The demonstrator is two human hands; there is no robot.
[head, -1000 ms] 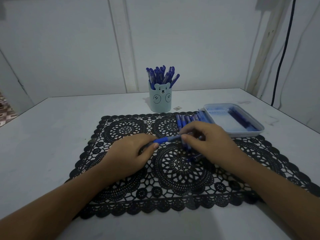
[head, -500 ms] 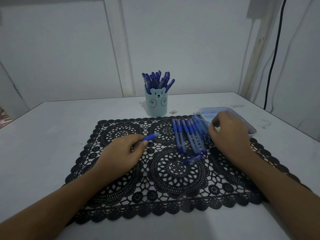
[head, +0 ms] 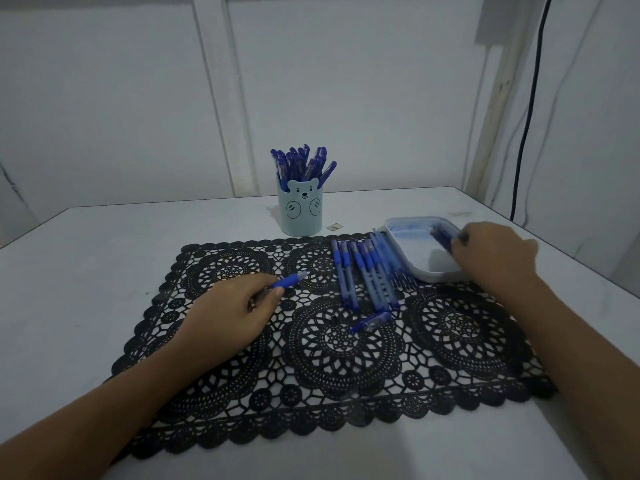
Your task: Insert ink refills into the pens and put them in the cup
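dim bluish light, soft faint shadows, wide-angle bending at the edges, slight blur on the reaching hand [head: 491, 251]

Left hand [head: 228, 315] grips a pen [head: 288, 281]; right hand [head: 495, 254] lies over the tray [head: 436, 276].

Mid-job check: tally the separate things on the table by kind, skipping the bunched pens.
cup: 1
tray: 1
lace mat: 1
held pen, in the left hand: 1
short pen piece on the mat: 1
small scrap by the cup: 1
Total: 6
The row pens and cup pens overlap too much to count.
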